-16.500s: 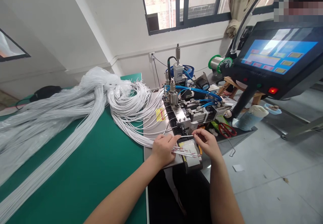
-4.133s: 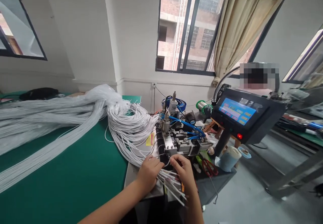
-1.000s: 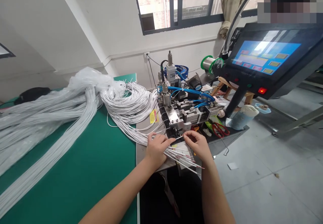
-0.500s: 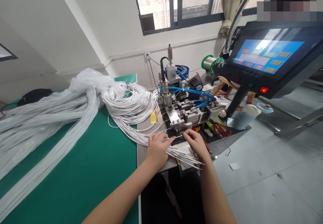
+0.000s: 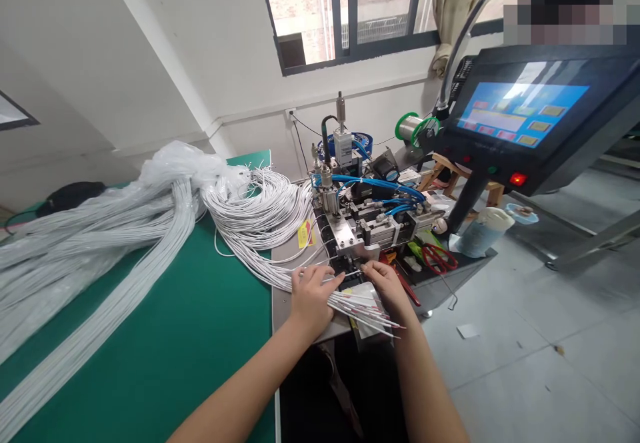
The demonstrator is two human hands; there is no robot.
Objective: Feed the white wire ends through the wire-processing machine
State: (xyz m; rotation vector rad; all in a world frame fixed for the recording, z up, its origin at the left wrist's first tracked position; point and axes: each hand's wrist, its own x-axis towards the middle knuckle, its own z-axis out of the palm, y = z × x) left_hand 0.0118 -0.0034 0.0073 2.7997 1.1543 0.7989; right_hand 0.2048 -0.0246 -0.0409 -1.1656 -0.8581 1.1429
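**While our left hand covers a bundle of thin white wires, our right hand pinches one single white wire**

As we lean over the work, our right fingers are closed at their tips on that single wire, which runs short and nearly level between our two hands, just in front of the near end of a silver-and-black metal machine with bright blue tubes. Our left fingers lie draped over the bundle; how firmly they grip it we cannot tell. Past our left thumb, the bundle's pinkish-tipped ends fan out toward our right wrist.

Behind our left hand, the bundle leads back to loose white coils on the green-topped bench, beside a clear, crumpled plastic bag. To our right we have red-handled scissors and, above them, a black control panel with a lit blue screen.
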